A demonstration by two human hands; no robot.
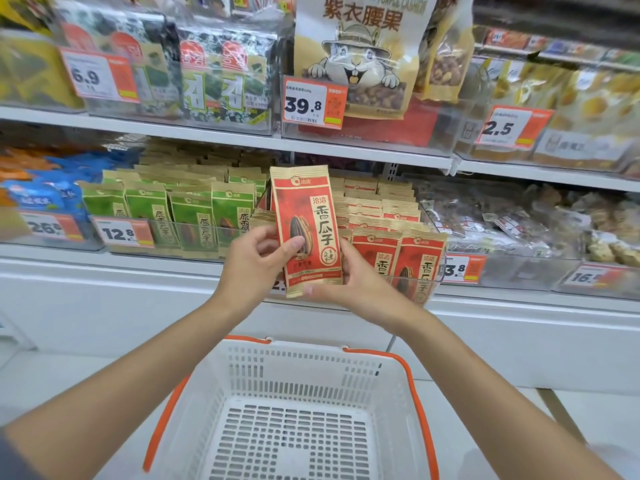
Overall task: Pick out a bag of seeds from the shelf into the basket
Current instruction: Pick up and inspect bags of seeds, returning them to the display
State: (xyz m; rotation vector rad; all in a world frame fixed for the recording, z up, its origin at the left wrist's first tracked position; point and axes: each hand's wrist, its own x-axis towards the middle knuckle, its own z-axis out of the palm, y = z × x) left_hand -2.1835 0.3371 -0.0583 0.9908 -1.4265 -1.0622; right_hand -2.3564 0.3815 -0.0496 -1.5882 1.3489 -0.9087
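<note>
A red and tan bag of sunflower seeds (306, 216) stands upright in front of the lower shelf, held in both hands. My left hand (254, 261) grips its left edge, thumb across the front near the seed picture. My right hand (349, 282) holds its lower right corner from behind, thumb at the bottom edge. Below my forearms sits the white basket (298, 372) with orange handles, nothing inside it. More red seed bags (401, 258) stand in a clear bin on the shelf, just right of my hands.
Green seed bags (180, 216) fill the bin to the left, blue packets (45, 195) beyond them. Loose wrapped snacks (519, 220) lie in bins to the right. The upper shelf carries seaweed packs (221, 71) and a cashew bag (360, 53). Price tags line the shelf edges.
</note>
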